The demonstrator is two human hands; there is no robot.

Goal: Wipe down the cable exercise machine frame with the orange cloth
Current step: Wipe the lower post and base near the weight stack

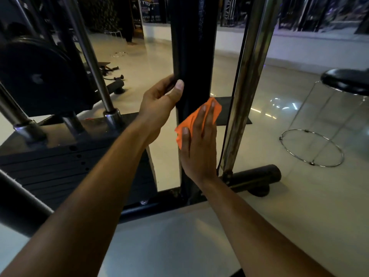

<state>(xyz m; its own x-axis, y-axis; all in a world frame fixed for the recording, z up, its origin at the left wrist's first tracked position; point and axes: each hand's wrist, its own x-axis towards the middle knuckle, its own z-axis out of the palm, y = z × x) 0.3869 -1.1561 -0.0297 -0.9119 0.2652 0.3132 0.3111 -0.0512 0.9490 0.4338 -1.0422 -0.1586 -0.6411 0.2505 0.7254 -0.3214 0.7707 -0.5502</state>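
Note:
A black upright post [192,48] of the cable machine frame rises in the middle of the view. My left hand [159,104] grips its left edge, thumb on the front and fingers curled behind. Lower down, my right hand [199,144] presses the orange cloth [189,119] flat against the post with straight fingers. The cloth sticks out above and to the left of my fingers. The post meets the black base bar [257,176] on the floor.
A chrome guide rod [249,76] and a thin black cable [233,96] stand just right of the post. The weight stack [60,166] and a pulley wheel [36,76] lie to the left. A black stool with a wire ring base [311,148] stands at right on the tiled floor.

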